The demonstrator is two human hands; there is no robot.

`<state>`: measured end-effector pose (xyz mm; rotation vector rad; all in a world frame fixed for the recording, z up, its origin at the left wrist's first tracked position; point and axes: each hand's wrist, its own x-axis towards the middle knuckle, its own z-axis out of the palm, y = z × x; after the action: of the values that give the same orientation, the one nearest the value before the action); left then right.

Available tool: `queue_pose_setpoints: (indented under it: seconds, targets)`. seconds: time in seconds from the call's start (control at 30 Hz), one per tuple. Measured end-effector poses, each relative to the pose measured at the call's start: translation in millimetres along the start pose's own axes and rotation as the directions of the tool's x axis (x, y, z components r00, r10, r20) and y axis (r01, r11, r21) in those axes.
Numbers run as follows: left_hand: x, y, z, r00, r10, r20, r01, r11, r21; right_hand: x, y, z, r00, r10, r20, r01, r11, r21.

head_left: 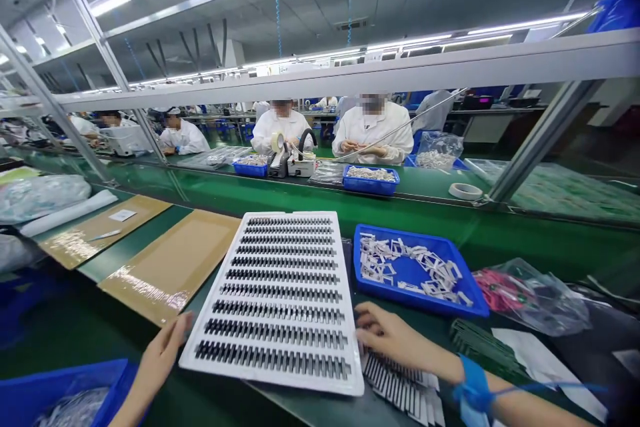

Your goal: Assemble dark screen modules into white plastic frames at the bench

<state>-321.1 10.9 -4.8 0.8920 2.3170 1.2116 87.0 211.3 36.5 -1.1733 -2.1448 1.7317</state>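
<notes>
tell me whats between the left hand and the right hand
In the head view, a white tray holding rows of black comb-like parts lies between the left hand and the right hand.

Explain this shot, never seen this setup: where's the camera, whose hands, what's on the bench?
The picture comes from a camera worn on a person's head, looking forward and down, so the two arms at the bottom are that person's own. The hands are bare, with a blue strap on the right wrist. The right hand rests on a stack of black-and-white strips; whether it grips them is hard to tell. The left hand sits open beside a white tray holding rows of black parts. The green bench also carries a blue bin of white pieces and cardboard sheets. Co-workers in white sit across the line.
</notes>
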Motion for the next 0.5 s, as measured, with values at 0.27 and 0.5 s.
queue_pose_setpoints:
  seconds: [0.27, 0.5]
  targets:
    - [1.3, 24.9, 21.0, 0.989, 0.012, 0.144, -0.003, 0.998, -0.064, 41.1, 15.6, 3.7, 0.992, 0.097, -0.08, -0.084, 0.986, 0.147]
    - [29.6, 48.8, 20.2, 0.952, -0.083, 0.294, 0.135, 0.977, -0.163, 47.2, -0.1, 1.9, 0.978, 0.194, -0.074, -0.167, 0.947, 0.274]
